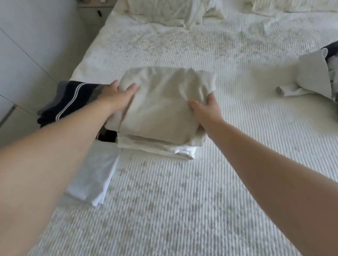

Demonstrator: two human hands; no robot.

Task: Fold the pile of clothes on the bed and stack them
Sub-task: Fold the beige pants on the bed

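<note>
A folded beige garment [162, 104] lies on top of a low stack of folded pale clothes [161, 147] in the middle of the bed. My left hand [116, 95] holds the garment's left edge, thumb on top. My right hand [204, 108] grips its right edge, fingers curled under the cloth. At the bed's right edge sits a loose pile of unfolded clothes [319, 77], grey, white and dark blue.
A folded dark blue striped garment [69, 100] lies at the bed's left edge. A folded light blue piece [93, 174] lies in front of it, beside the stack. Two pillows [168, 7] rest at the head. The ribbed white bedspread [188, 205] covers the bed.
</note>
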